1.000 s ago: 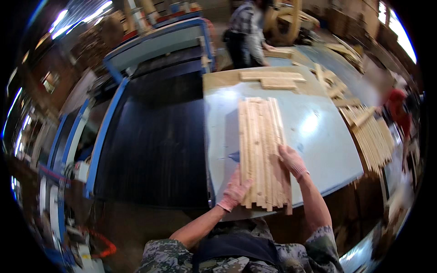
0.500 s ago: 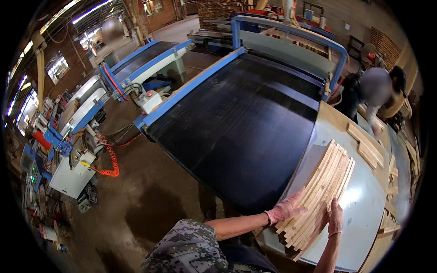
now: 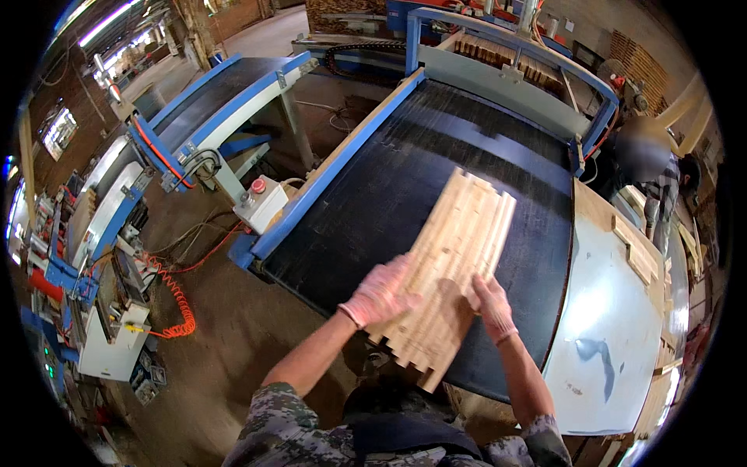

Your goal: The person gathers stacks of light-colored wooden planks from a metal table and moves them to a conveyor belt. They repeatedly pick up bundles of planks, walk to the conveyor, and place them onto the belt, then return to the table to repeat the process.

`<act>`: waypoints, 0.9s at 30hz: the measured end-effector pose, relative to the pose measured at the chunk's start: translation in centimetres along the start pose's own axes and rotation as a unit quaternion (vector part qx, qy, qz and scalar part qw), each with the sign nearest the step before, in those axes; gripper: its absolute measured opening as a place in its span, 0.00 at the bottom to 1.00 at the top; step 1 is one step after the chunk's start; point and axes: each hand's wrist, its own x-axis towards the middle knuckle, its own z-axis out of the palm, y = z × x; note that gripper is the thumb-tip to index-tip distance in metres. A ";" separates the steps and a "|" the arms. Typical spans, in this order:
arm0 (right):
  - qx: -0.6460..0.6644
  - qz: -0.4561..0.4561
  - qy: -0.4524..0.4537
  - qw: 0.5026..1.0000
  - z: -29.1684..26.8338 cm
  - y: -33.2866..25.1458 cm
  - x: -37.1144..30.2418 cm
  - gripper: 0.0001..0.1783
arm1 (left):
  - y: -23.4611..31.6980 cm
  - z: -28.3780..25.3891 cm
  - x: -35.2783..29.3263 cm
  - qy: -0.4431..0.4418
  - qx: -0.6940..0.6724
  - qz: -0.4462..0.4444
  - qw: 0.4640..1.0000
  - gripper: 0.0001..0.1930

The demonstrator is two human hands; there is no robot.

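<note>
A bundle of pale wooden strips [image 3: 451, 268], lying side by side with uneven ends, is over the near part of a black conveyor belt [image 3: 350, 210]. My left hand [image 3: 383, 294], in a pinkish work glove, presses against the bundle's left side with the thumb on top. On the right side, my gloved right hand [image 3: 492, 307] grips the strips with its thumb over the upper face. Between them the hands squeeze the bundle together. Its near end sticks out toward me past the belt's edge. Whether it rests on the belt or hangs just above it, I cannot tell.
Right of the belt lies a pale metal tabletop [image 3: 591, 342] with a few wooden strips [image 3: 636, 249] at its far side. A blue frame [image 3: 506, 39] spans the belt's far end. A control box with a red button [image 3: 258, 187] sits at left. Another person [image 3: 646, 167] stands far right.
Both hands have carried the bundle of strips leftward from the metal tabletop to over the black belt. My view has shifted a little with them.
</note>
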 end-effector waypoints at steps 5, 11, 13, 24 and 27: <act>0.014 0.035 -0.054 0.998 14.9 -4.4 6.2 0.34 | -8.7 -8.2 -1.7 0.000 0.308 -0.189 0.932 0.56; 0.078 -0.001 -0.065 0.995 26.5 -4.6 12.6 0.47 | -13.1 -12.5 -0.5 0.006 0.347 -0.254 0.903 0.53; 0.093 -0.005 -0.054 0.994 28.8 -4.5 12.4 0.46 | -14.9 -13.2 -0.7 0.010 0.370 -0.240 0.897 0.52; 0.222 0.034 -0.433 0.873 18.9 5.6 1.1 0.10 | -15.2 -14.3 -1.6 0.166 0.149 -0.159 0.962 0.34; -0.041 -0.481 -0.423 0.767 11.7 16.0 -5.5 0.15 | -2.8 -6.1 -3.6 0.190 -0.077 -0.080 0.975 0.33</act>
